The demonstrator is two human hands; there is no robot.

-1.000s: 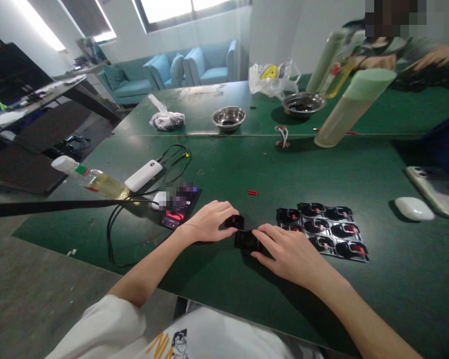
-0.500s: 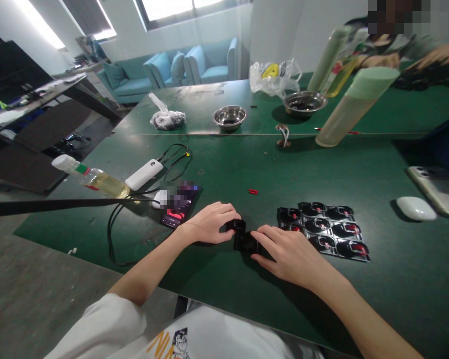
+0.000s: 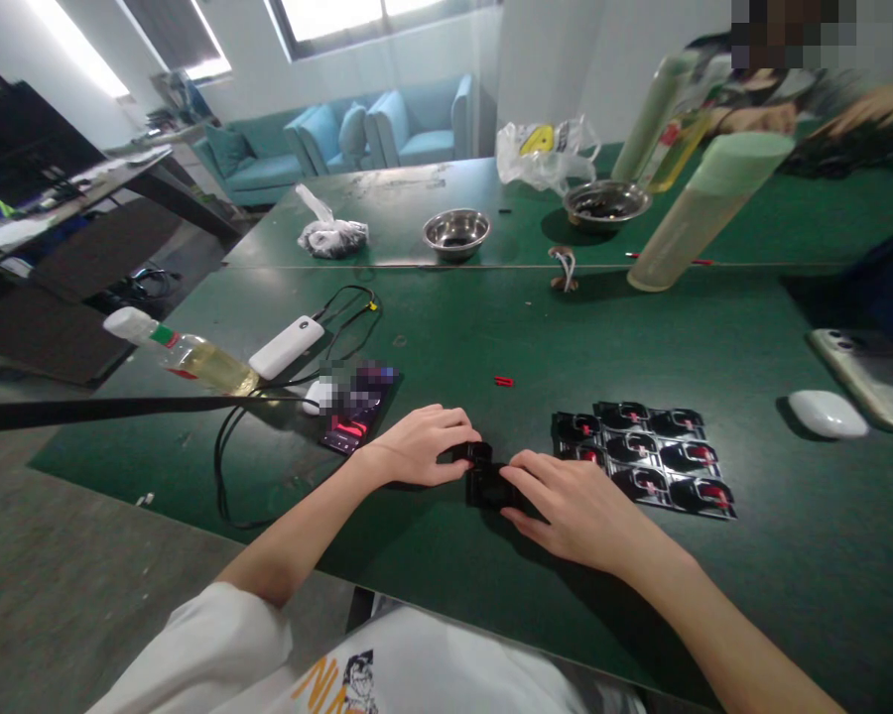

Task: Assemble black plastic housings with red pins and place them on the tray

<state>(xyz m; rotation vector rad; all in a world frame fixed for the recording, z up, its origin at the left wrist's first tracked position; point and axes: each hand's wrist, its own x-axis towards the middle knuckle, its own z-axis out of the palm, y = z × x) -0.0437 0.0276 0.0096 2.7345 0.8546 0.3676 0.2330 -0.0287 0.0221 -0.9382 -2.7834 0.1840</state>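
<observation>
On the green table, my left hand point(image 3: 428, 443) grips a small black plastic part point(image 3: 477, 452) between thumb and fingers. My right hand point(image 3: 558, 496) holds a flat black plastic piece point(image 3: 491, 486) from its right side. The two black pieces meet or overlap between my hands; whether they are joined I cannot tell. A small red clip point(image 3: 504, 381) lies a little beyond them. Right of my hands, several glossy black parts with red bits point(image 3: 644, 454) are laid out in rows.
A phone point(image 3: 361, 409), a white power bank point(image 3: 287, 347) with cables and a tilted bottle point(image 3: 200, 362) lie at left. Metal bowls point(image 3: 456, 234) and a tall green-capped bottle point(image 3: 703, 218) stand farther back. A white case point(image 3: 828, 415) sits at right. Another person's hand point(image 3: 870, 109) is across the table.
The black pieces between my hands have shifted very slightly, the flat one a touch toward me. Both hands keep their holds almost in place.
</observation>
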